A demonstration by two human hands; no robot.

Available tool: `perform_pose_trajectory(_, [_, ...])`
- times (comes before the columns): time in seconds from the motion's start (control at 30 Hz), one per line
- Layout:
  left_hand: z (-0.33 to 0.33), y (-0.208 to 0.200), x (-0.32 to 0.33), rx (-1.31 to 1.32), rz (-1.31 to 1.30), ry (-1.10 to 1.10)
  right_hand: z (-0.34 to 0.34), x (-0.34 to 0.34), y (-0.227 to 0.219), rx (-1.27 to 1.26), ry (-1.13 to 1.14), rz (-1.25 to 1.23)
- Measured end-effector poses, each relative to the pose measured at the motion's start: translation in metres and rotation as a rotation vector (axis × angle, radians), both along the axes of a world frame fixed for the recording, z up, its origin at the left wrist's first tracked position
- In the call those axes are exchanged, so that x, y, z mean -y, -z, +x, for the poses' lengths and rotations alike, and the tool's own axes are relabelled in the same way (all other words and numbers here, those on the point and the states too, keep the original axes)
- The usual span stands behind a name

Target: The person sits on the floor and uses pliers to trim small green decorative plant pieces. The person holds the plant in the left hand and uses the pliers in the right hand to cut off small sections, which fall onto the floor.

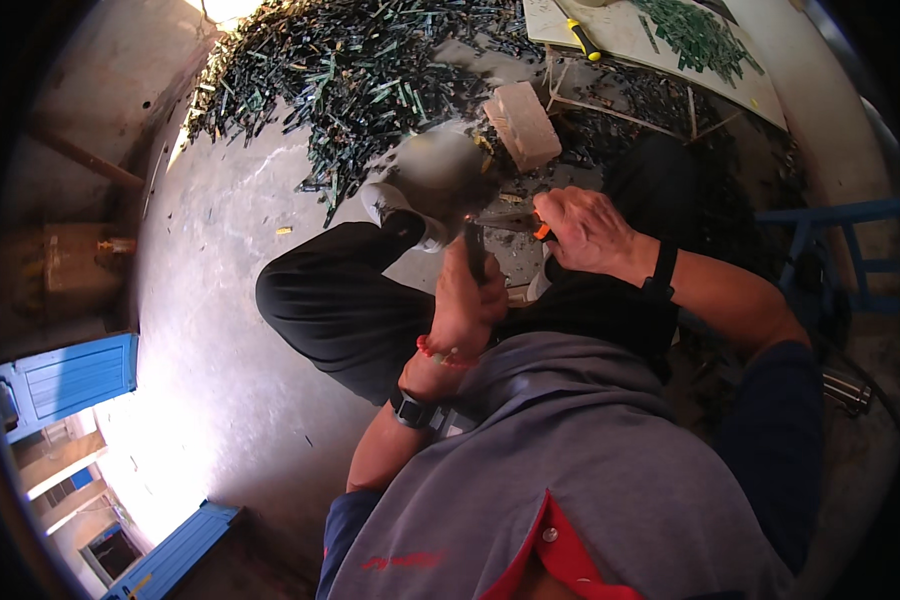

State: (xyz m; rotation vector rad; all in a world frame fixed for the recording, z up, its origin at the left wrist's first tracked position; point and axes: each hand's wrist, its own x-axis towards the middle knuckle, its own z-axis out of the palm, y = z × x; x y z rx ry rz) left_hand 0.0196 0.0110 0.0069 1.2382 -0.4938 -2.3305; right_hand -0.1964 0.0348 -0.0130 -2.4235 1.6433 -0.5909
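Observation:
My left hand [467, 290] is closed around a dark, narrow piece [475, 252] that stands up out of the fist; I cannot make out its kind. In my right hand [582, 228] is a pair of pliers [510, 220] with orange handles, the fingers wrapped round them. The jaws point left and meet the top of the dark piece, where a small orange-red spot shows. Whether the jaws grip it is too small to tell. Both hands are in front of my body, between my bent legs. A pale, rounded, blurred thing [438, 165] lies just beyond them.
A large heap of dark and green strips [370, 90] spreads over the floor ahead. Right of it stands a pale brick [525, 125]. A low board [670, 55] holds green strips [695, 40] and a yellow-black screwdriver [583, 40]. A blue stool frame [840, 220] stands at right.

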Motion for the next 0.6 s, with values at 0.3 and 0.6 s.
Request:
perform_pose_trajectory(0.3, [-0.009,0.022,-0.004,0.083,-0.002,-0.01,0.041,-0.025,-0.016,0.862,-0.01,0.767])
perform_pose_trajectory(0.6, [-0.007,0.017,-0.001,-0.055,0.057,0.043,0.025,-0.038,-0.011,0.789,0.183,0.822])
